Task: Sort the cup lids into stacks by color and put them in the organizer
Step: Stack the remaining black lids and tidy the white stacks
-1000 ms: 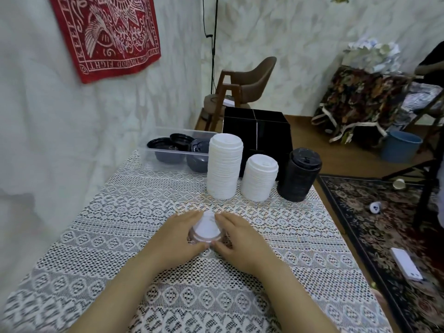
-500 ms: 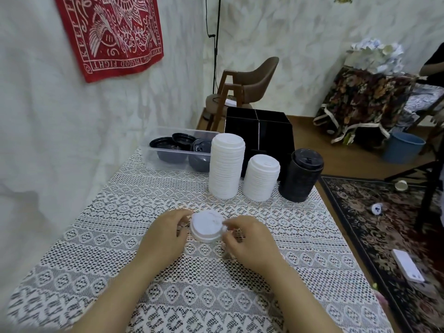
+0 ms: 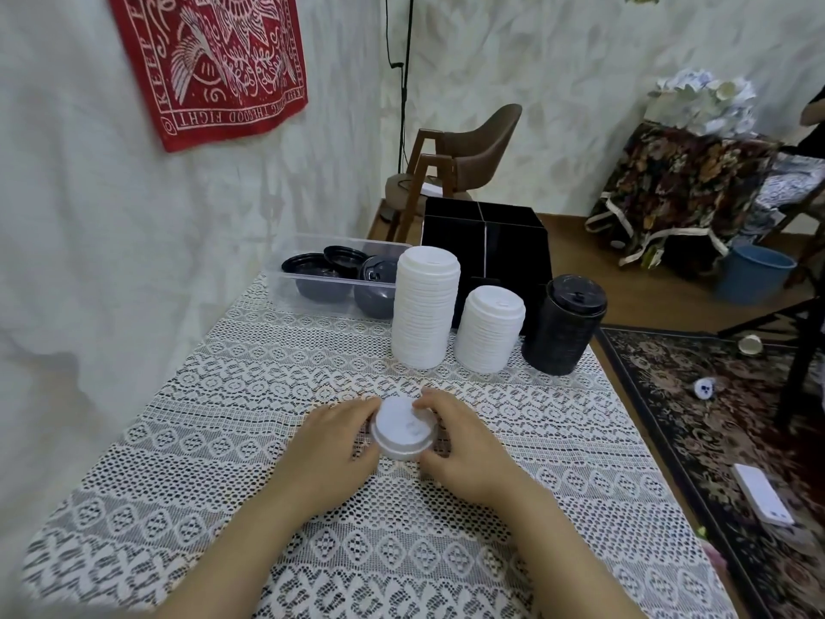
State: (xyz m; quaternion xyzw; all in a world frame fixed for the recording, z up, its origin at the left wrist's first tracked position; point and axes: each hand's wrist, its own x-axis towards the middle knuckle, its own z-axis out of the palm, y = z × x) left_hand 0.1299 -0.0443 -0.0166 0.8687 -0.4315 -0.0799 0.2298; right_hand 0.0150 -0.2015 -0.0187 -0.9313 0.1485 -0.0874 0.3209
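Head view: both hands meet at mid-table over the lace cloth (image 3: pixel 214 444). Left hand (image 3: pixel 330 446) and right hand (image 3: pixel 466 455) each curl fingers round the rim of a held lid (image 3: pixel 404 428), white, one hand to each side, thumbs nearer the person. The lid's top tilts toward the camera; a second rim shows under it, so it may be more than one nested, count unclear. Cannot tell whether it touches the cloth. Beyond the hands, three stacks stand in a row on the cloth: tall white stack (image 3: pixel 426 312) on the left, short white stack (image 3: pixel 489 328) in the middle and just beside it, black stack (image 3: pixel 564 326) on the right, slightly apart. All three upright. The organizer (image 3: pixel 513 247), a black box with dividers, stands directly behind the stacks at the table's far edge; what its compartments hold is not visible. To its left a clear tub (image 3: pixel 312 301) holds loose black lids (image 3: pixel 341 256). Off the table: a brown chair (image 3: pixel 473 149) behind, a red wall cloth (image 3: pixel 214 60) upper left, a patterned rug (image 3: pixel 714 417) on the floor to the right, a blue bucket (image 3: pixel 754 279) past it.
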